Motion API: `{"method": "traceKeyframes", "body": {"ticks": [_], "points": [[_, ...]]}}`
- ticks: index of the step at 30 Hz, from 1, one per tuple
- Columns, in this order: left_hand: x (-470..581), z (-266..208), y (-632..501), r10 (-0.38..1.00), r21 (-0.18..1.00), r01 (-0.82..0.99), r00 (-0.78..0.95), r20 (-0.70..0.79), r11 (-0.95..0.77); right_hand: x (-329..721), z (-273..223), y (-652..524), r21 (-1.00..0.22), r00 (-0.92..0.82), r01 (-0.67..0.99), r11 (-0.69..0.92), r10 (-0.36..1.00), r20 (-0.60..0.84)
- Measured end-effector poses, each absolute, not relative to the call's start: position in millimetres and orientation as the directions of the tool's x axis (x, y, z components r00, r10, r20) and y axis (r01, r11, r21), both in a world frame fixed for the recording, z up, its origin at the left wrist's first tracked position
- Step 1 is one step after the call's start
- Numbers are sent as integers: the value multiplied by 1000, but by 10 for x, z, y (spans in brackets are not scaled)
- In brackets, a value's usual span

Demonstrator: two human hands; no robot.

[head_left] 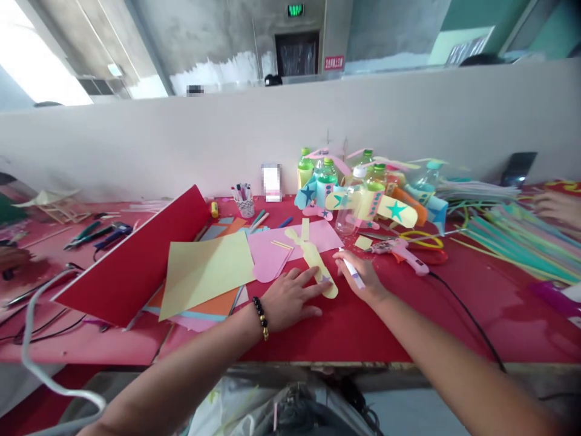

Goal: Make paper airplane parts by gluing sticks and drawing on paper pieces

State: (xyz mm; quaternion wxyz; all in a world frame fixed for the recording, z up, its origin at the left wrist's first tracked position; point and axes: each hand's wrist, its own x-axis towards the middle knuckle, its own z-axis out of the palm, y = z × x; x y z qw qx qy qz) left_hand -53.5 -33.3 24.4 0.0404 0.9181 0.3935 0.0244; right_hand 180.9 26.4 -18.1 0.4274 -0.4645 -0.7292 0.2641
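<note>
My left hand [293, 297] lies with fingers spread, its fingertips on a pale yellow paper cutout [313, 257] shaped like a small aeroplane. A purple star [325, 279] shows near the cutout's rounded end. In my right hand [363, 275] is a white marker pen [353, 272] with a purple end, held just right of the cutout. Pink paper [267, 251] with two thin sticks [282, 244] on it lies beyond my left hand. A sheet of yellow paper [209, 269] rests left of it, over orange and blue sheets.
Bottles dressed as paper planes [363, 194] stand at the back. A pink glue gun [403, 251] with a black cord lies at right, near coloured strips [503, 248]. A red board [140, 254] leans at left; a pen cup [245, 204] stands behind. Other people's hands [560, 209] show at both edges.
</note>
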Motion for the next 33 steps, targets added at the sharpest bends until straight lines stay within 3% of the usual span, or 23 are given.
{"method": "traceKeyframes", "body": {"ticks": [9,25,33], "points": [[-657,25,-747,753,204,725,643,140,-657,1620,-305,1,-876,-100,297,380,925,367],[-684,45,-862,686,239,645,705,179,-726,1535,-221,-134,-941,-239,117,318,929,284],[-671,79,-872,706,270,653,667,236,-707,1529,-218,-119,-948,-299,110,297,920,254]]}}
